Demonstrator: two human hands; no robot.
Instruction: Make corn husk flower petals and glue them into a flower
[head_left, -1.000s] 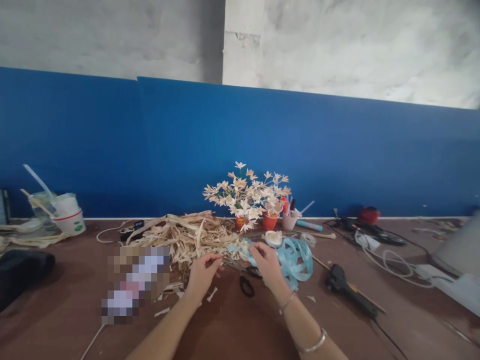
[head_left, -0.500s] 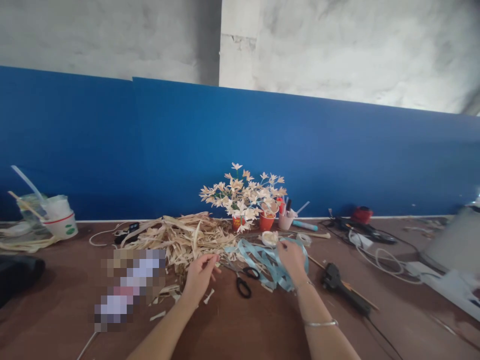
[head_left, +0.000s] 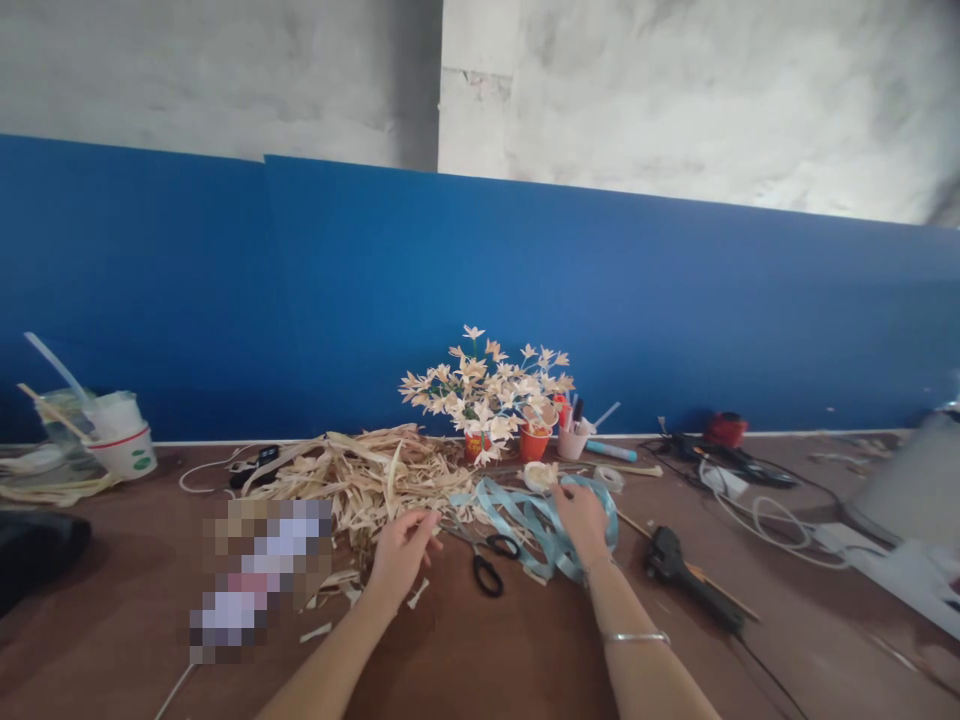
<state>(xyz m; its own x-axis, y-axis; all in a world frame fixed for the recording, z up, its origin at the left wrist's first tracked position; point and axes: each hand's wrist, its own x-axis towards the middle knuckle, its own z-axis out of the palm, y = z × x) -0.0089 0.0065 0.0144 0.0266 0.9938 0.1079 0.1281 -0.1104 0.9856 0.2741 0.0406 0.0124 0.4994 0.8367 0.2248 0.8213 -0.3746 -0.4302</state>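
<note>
Brown worktop (head_left: 480, 660): heap of dried strips (head_left: 367, 470) w/in reach, presumably for easy picking; blue ribbon (head_left: 525, 525) beside it, under R. hand (head_left: 583, 518), fingers curled, grip unclear; L. hand (head_left: 405, 545), fingertips close, contents unclear; scissors (head_left: 475, 548) btwn, likely for quick use.

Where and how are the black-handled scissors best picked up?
Probably by the black handle loops, reached from the near right side: the loops lie spread on that side, while the blades point away toward the husk pile.

Two hands (head_left: 403, 552), one scissors (head_left: 478, 562), one glue gun (head_left: 694, 585)
</note>
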